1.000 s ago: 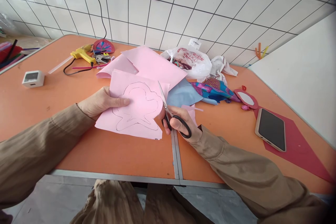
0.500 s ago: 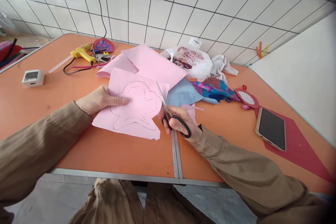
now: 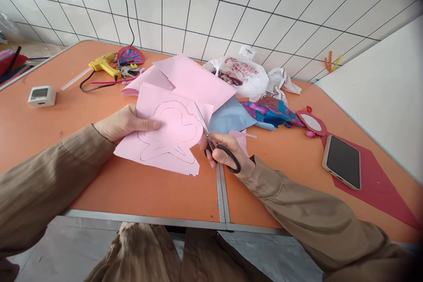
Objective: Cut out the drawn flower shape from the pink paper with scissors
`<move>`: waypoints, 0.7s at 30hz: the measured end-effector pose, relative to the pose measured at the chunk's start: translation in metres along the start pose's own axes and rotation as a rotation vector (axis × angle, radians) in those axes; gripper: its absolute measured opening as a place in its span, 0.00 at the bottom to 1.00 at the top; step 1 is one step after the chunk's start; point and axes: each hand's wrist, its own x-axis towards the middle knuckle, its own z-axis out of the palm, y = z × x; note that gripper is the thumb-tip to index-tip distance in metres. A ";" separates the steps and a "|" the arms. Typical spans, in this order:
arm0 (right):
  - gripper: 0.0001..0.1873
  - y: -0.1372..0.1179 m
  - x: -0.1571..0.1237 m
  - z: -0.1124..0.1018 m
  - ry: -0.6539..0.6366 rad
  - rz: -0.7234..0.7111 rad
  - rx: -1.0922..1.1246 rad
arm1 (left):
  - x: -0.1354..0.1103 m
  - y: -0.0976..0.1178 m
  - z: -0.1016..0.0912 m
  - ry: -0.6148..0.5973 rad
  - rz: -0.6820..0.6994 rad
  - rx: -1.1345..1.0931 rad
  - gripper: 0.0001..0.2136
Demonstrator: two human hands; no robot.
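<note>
My left hand (image 3: pixel 127 124) pinches the left side of a pink paper sheet (image 3: pixel 148 99), thumb on top and fingers hidden underneath. A rounded, flared outline is drawn on the sheet in dark line, with a second line inside it. My right hand (image 3: pixel 229 152) grips black-handled scissors (image 3: pixel 206 130) by their loops. The blades point up and away, at the sheet's right edge beside the drawn curve. Cut edges show at the sheet's lower right. Behind it lies a larger pink sheet (image 3: pixel 194 79), and a blue sheet (image 3: pixel 231 115) sits to its right.
A yellow glue gun (image 3: pixel 105 65), keys (image 3: pixel 128 70) and a small white box (image 3: pixel 42 96) lie on the left of the orange table (image 3: pixel 158 200). Toward the wall is a plastic bag (image 3: pixel 243 77). On the right, a phone (image 3: pixel 343 161) rests on red paper (image 3: pixel 380 185); pink scraps (image 3: pixel 240 141) lie nearby.
The held pink sheet has shifted very slightly left and turned a little, its lower corner moving left. The scissors and both hands keep nearly the same pose.
</note>
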 end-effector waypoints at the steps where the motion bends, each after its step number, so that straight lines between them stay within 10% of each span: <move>1: 0.31 0.000 0.000 0.000 -0.002 -0.002 -0.001 | 0.000 0.000 0.000 -0.001 0.002 0.005 0.10; 21: 0.31 0.000 0.000 0.000 -0.002 -0.001 -0.015 | 0.000 0.000 -0.001 -0.018 0.012 -0.004 0.13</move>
